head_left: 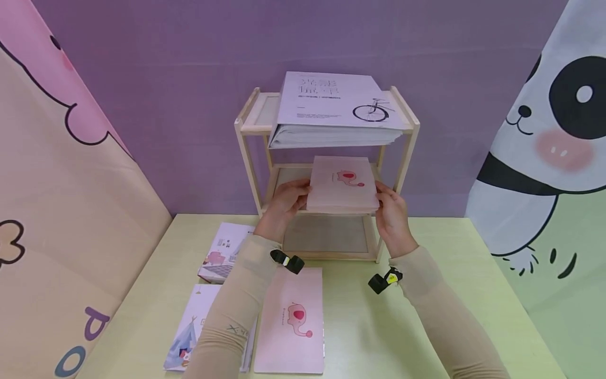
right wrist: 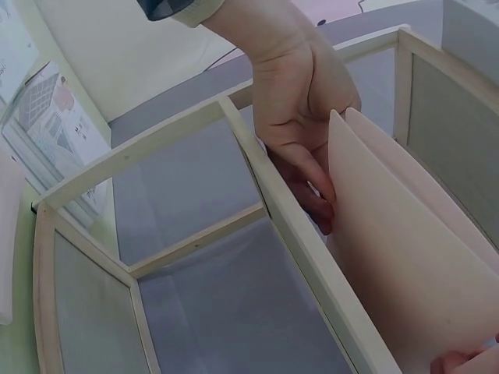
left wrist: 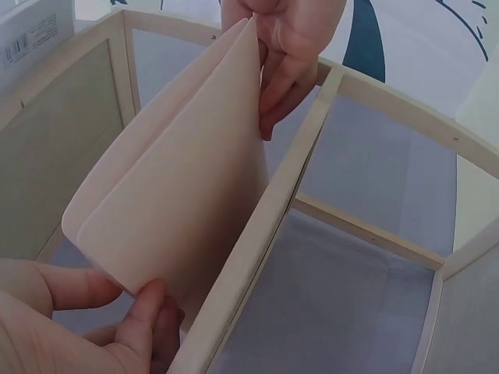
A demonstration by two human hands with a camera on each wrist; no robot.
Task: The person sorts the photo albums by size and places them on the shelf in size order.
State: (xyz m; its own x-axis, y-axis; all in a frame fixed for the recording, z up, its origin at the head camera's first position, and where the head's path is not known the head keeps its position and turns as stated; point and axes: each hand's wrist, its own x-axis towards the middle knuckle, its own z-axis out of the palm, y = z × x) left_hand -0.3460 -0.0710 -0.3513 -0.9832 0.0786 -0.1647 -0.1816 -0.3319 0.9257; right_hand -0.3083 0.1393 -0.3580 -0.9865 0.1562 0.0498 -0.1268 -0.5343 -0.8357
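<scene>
A pink notebook [head_left: 343, 184] with an elephant on its cover is at the middle shelf of a small wooden rack [head_left: 326, 211]. My left hand [head_left: 286, 202] pinches its left edge, and my right hand [head_left: 394, 218] grips the right edge. From the left wrist view, the pink sheets or covers [left wrist: 171, 187] stand slightly apart along one side. In the right wrist view, the fingers of my right hand [right wrist: 300, 117] bend around the notebook's corner. Whether its underside touches the shelf, I cannot tell.
A thick stack of white books [head_left: 336, 105] lies on the rack's top shelf, its front overhanging. On the table [head_left: 369, 321] lie another pink elephant notebook [head_left: 291, 321] and, at the left, white illustrated books [head_left: 224, 250] partly covered by my left arm. A purple backdrop [head_left: 189, 131] stands behind.
</scene>
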